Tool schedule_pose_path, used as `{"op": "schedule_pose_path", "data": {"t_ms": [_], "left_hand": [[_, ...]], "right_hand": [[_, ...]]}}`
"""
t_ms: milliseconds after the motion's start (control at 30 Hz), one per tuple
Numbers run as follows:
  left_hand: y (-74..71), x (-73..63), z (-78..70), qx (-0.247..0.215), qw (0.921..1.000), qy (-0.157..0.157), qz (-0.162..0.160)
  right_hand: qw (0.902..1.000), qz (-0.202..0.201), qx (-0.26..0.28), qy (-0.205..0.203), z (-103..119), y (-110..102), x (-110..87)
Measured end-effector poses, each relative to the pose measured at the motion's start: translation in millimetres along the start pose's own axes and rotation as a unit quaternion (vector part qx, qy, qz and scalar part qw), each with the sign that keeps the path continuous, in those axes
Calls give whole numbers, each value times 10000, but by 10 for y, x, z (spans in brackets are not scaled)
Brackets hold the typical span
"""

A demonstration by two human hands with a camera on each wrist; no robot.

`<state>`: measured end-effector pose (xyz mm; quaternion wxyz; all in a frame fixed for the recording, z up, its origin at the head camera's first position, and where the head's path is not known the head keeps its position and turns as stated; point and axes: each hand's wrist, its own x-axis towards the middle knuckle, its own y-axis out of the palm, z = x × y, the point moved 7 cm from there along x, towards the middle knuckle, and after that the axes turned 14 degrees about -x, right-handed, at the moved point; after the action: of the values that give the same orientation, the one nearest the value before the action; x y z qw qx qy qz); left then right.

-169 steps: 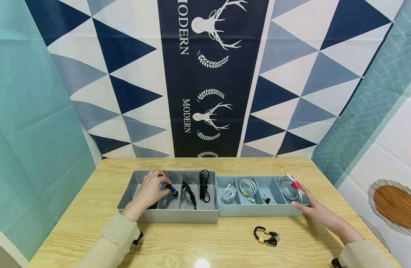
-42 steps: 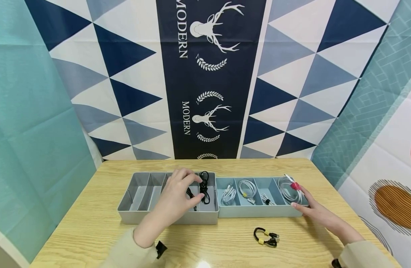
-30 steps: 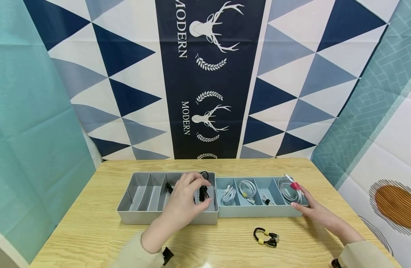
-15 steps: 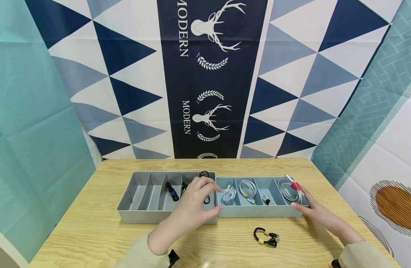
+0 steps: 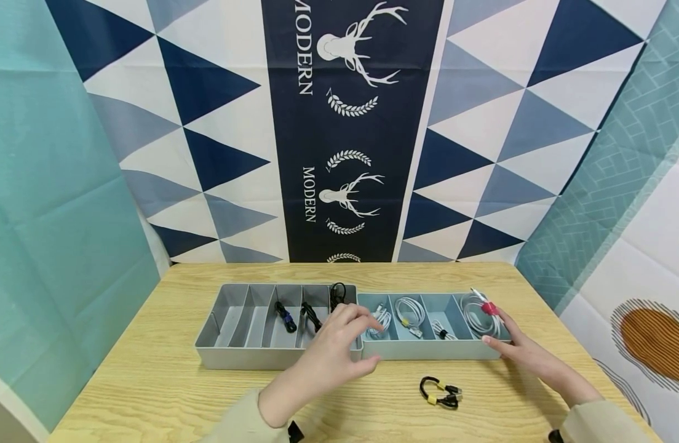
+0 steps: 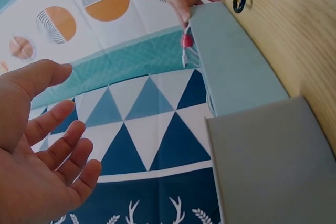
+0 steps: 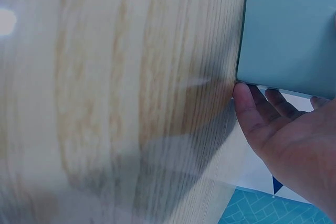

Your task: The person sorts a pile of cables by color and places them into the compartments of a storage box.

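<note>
My left hand [image 5: 339, 344], holding nothing, hovers in front of the right end of a grey divided box [image 5: 251, 358], its thumb and fingers apart. The left wrist view shows this hand [image 6: 47, 140] loosely spread. In the grey box lie a black cable with a blue band [image 5: 286, 317], another black bundle [image 5: 311, 315] and a third [image 5: 337, 295]. My right hand [image 5: 524, 354] rests against the right end of a light-blue divided box [image 5: 428, 351]. Beside its fingers lies a coiled white cable [image 5: 475, 314] with a pink tie. In the right wrist view its thumb [image 7: 244, 98] touches the box corner.
More white cables [image 5: 409, 312] lie in the blue box, which stands end to end with the grey one. A short black cable with yellow bands [image 5: 440, 394] lies on the wooden table [image 5: 373, 418] in front. A patterned cloth [image 5: 339, 184] hangs behind.
The blue-banded black cable, earlier pinched by my left hand, now lies in the grey box. That hand has moved right and toward me. My right hand stays put.
</note>
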<state>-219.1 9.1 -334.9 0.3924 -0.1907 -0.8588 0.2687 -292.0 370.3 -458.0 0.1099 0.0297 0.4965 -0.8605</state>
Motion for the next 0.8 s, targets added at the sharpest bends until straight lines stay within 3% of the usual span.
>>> {"op": "schedule_pose_path", "data": {"t_ms": [233, 633, 800], "left_hand": [[124, 17, -8, -80, 9997, -34, 246], [309, 3, -33, 482, 9975, 233, 462], [403, 2, -12, 524, 9960, 192, 701]], "right_hand": [[10000, 17, 41, -18, 2, 2, -4], [10000, 68, 1, 12, -17, 4, 7], [10000, 87, 31, 18, -14, 8, 14]]}}
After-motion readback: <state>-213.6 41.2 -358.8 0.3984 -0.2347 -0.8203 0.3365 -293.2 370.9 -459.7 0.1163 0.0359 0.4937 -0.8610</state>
